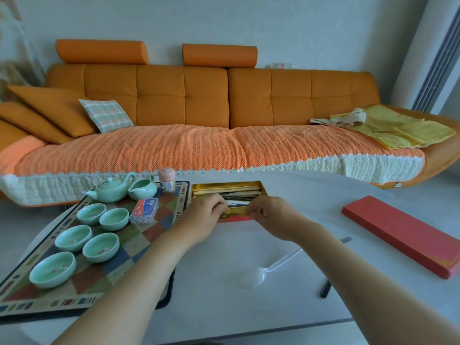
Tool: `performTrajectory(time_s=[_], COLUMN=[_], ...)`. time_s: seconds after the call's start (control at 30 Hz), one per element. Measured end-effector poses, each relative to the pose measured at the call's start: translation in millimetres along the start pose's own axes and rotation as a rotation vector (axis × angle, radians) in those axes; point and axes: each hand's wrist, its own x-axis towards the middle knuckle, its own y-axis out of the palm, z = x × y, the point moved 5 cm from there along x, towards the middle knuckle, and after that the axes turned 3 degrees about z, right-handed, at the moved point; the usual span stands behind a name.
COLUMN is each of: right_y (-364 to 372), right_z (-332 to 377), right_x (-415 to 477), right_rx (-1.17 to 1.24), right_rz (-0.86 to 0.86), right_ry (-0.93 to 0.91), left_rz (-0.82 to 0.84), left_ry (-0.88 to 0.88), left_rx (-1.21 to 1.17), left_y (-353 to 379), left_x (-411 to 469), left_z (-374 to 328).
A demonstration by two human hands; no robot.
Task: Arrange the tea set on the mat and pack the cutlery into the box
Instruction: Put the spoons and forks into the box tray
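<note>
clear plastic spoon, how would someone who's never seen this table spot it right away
Start at the white table and find the long red lid lying flat on its right side. Nearer the person than the lid, under the right forearm, lies the clear plastic spoon, bowl toward the left. It is see-through, unlike the dark-handled utensil beside it.

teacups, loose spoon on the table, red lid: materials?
Teacups: likely glazed ceramic; glossy pale green with soft highlights.
Spoon: probably clear plastic; the table shows through it.
Red lid: looks like matte cardboard; flat, sharp edges, gold print at one corner.
</note>
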Motion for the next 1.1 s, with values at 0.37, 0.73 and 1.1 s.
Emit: performTrajectory(time_s=[0.37, 0.73, 1.1], right_y=[-10, 22, 21], right_z=[3, 3, 6], right_x=[36, 70, 46], right_rx=[0.055, -0.058, -0.039], right_rz=[-0.247, 0.009, -0.012], right_ry=[-0.075, 0.065, 0.001], left_rz=[-0.319, -0.013, 0.002], left_ry=[0.033, 0.099, 0.064], left_rx=[0.072, 0.359, 0.421], left_y=[-31, -10, -10], left_x=[15, 11, 11], left_z=[24, 32, 34])
